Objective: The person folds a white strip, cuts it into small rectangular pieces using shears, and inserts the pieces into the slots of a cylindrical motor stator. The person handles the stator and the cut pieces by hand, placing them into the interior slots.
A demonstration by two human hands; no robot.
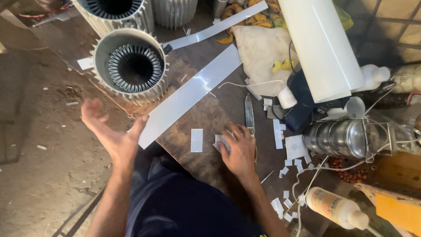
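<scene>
My left hand (109,131) is raised palm up, fingers spread, holding nothing, just left of the near end of a long white strip (188,94) that lies diagonally on the brown board (210,116). My right hand (239,149) rests flat on the board, fingers pressing a small white cut piece (220,141). Another small white rectangle (197,140) lies between my hands. A knife (249,113) lies just beyond my right fingertips, blade pointing away.
Two finned metal motor stators (131,66) stand at the back left. A white roll (322,46), cloth, white bottles, a metal tiered container (342,138) and a glue bottle (335,206) crowd the right. Several white offcuts litter the board. Dirt floor lies to the left.
</scene>
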